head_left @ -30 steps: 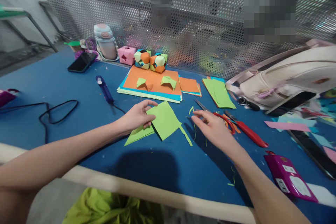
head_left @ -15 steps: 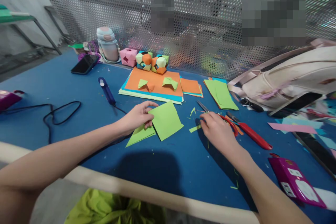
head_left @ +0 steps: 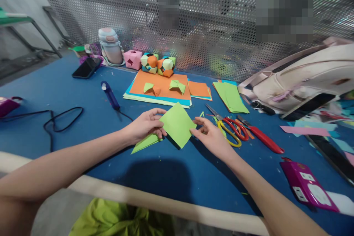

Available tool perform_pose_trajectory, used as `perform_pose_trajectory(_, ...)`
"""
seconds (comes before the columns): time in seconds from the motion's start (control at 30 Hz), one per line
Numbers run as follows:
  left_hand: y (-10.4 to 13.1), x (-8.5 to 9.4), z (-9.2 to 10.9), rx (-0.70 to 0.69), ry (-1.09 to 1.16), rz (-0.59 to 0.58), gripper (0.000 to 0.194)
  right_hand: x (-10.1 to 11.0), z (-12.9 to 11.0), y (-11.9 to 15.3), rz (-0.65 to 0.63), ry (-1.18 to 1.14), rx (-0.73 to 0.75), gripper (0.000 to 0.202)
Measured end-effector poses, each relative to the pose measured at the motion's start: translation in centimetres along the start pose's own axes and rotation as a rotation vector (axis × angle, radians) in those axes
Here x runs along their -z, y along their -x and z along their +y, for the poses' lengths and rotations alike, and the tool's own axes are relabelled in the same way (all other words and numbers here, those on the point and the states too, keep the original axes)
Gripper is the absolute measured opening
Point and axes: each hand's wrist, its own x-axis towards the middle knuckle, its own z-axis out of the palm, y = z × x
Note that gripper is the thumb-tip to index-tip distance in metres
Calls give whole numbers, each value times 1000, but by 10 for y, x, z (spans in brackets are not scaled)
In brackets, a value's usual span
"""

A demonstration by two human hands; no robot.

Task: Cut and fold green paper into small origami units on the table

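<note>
A square sheet of light green paper [head_left: 178,125] is held up between my two hands, turned so that one corner points toward me. My left hand [head_left: 148,125] pinches its left corner. At the right corner, the thumb and fingers of my right hand [head_left: 210,134] close on the paper. Below my left hand lies another green paper piece [head_left: 145,143], partly covered by the hand. Scissors [head_left: 229,129] with red and yellow handles rest on the blue table [head_left: 166,188] just beyond my right hand.
Behind the sheet is a stack of coloured paper [head_left: 157,97] with folded green pieces on it. Folded paper cubes [head_left: 134,60] and a bottle [head_left: 112,48] stand by the mesh panel. A red-handled tool [head_left: 265,140], a backpack [head_left: 304,70] and a blue glue gun [head_left: 110,95] lie around.
My right hand has moved left from the scissors to the green sheet and gripped its right corner. The sheet has turned into a diamond. The scissors' yellow handle now shows.
</note>
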Motion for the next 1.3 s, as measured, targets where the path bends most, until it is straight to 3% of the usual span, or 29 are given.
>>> perform_pose_trajectory(0.17,0,1,1,8,-43,40,29,3,1,-4,-38,-148,-35,37)
perform_pose_trajectory(0.33,1,3,2,-61,-389,156,17,3,-3,0,-70,-18,-1,24)
perform_pose_trajectory(0.6,3,-1,-3,8,-451,48,7,-7,-13,8,-102,93,93,19)
perform_pose_trajectory(0.87,-2,4,-10,-26,-506,-22,8,-16,-2,10,-60,268,347,9)
perform_pose_trajectory(1.07,-3,4,-10,-14,-450,-20,14,-15,9,9,-77,428,786,18)
perform_pose_trajectory(1.3,-5,6,-12,-27,-449,-16,14,-17,5,12,-50,462,880,23)
